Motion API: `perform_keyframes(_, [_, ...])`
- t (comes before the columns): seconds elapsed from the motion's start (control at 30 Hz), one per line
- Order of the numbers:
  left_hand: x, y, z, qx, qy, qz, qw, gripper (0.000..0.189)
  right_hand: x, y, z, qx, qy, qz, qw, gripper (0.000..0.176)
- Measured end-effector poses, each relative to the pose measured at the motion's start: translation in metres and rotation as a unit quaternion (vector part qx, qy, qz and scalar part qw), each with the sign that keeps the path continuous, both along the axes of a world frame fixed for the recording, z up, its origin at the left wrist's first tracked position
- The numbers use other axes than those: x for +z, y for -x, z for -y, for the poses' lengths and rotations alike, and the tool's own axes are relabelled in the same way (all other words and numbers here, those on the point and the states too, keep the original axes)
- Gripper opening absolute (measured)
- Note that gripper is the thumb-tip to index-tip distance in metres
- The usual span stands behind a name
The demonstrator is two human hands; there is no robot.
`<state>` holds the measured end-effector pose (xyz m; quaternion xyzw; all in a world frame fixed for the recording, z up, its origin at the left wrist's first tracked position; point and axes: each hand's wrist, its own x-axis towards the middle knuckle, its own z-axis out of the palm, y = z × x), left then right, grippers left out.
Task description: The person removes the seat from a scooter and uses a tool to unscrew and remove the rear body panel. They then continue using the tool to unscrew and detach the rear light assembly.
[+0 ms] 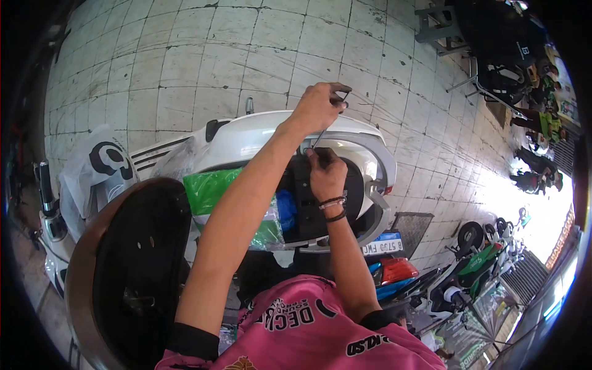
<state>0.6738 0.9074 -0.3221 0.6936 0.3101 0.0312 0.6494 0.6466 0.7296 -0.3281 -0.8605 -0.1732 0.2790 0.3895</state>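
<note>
My left hand (322,105) is closed around the upper end of a thin metal L-shaped rod (320,137), which looks like a hex key. The rod slants down to the rear of a white scooter (259,139). At its lower end, my right hand (327,172) has its fingertips pinched together over the black rear tray (303,197), inside the grey grab rail (387,154). What those fingertips hold is hidden. A green and clear plastic packet (209,191) lies under my left forearm, beside a blue item (285,209).
The scooter's seat (142,246) is tipped up at the left, near a plastic-covered front part (102,160). A licence plate (381,245) sits at the rear. Other motorbikes (475,265) stand at the right. Farther off are stools (439,28) and several people (536,169).
</note>
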Motion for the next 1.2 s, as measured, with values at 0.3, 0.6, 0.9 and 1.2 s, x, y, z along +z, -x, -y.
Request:
perform_keyframes(0.3, [-0.023, -0.002, -0.007, 0.010, 0.011, 0.001, 1.000, 0.037, 0.009, -0.012, -0.003, -0.014, 0.001, -0.016, 1.000, 0.026])
perform_keyframes(0.6, [-0.039, 0.028, -0.028, 0.095, 0.048, 0.024, 0.994, 0.026, 0.018, -0.020, -0.013, 0.094, 0.021, -0.033, 0.995, 0.021])
perform_keyframes(0.9, [-0.028, 0.058, -0.036, 0.235, 0.157, 0.085, 0.955, 0.025, 0.013, -0.033, -0.010, 0.249, -0.013, 0.071, 0.966, 0.016])
perform_keyframes(1.2, [-0.038, 0.089, -0.019, 0.300, 0.238, 0.112, 0.917, 0.032, 0.019, -0.057, -0.020, 0.307, 0.048, 0.030, 0.950, 0.018])
